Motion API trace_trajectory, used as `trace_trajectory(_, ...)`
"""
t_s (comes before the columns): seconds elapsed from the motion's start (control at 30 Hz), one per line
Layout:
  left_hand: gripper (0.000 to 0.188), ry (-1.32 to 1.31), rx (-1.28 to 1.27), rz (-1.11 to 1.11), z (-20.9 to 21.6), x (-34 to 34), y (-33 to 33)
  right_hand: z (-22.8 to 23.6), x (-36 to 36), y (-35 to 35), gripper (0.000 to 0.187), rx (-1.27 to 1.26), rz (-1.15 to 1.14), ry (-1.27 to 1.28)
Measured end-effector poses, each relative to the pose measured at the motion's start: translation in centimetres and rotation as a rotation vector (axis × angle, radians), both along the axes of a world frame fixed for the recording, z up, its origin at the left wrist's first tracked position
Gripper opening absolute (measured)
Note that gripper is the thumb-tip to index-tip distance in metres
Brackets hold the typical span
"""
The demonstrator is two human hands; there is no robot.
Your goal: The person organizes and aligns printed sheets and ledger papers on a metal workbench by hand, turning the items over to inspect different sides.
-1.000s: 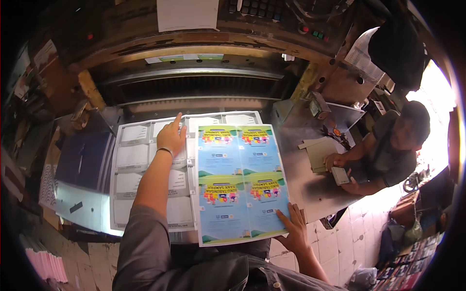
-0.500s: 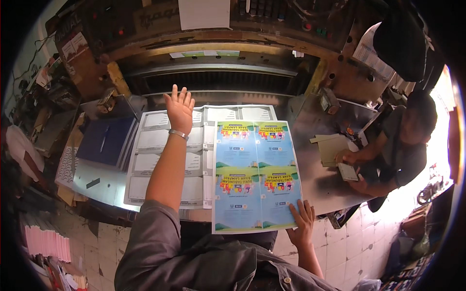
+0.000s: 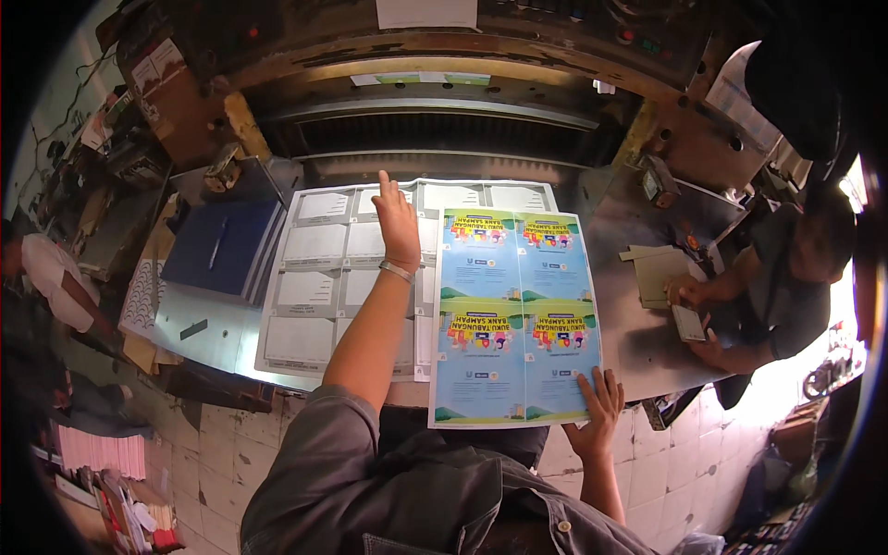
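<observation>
Colour-printed sheet (image 3: pixel 504 291) overlapping grey-and-white form sheets (image 3: pixel 314 240); near edge just past front of metal table (image 3: pixel 643 356). Room on right: tabletop strip up to tan boards (image 3: pixel 652 279). Long axis near-to-far, lettering upside down. Left hand (image 3: pixel 398 227) over forms, fingers extended, ungripping. Right hand (image 3: pixel 598 409) at near right corner, fingers splayed; can't tell if pinching.

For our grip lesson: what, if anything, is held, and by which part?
The right hand touches the colourful sheet near its lower right corner; a grip cannot be confirmed. The left hand looks empty.
</observation>
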State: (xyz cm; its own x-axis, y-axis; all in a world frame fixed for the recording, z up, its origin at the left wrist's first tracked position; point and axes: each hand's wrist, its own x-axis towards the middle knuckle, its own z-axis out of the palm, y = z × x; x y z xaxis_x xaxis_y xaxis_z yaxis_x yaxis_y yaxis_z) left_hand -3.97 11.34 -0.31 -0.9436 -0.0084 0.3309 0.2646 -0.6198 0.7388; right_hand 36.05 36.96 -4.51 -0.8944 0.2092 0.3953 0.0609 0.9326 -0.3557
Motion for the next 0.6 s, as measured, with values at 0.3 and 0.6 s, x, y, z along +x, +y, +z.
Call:
trace_trajectory(0.3, 0.104, 0.031, -0.22, 0.031, -3.4, 0.8, 0.4, -0.1, 0.0, -0.8, 0.068, 0.009, -0.019, -0.026)
trace_trajectory(0.6, 0.109, 0.086, -0.283, 0.076, -3.5, 0.5, 2.3, -0.5, 0.0, 0.0, 0.065, 0.045, -0.068, -0.034)
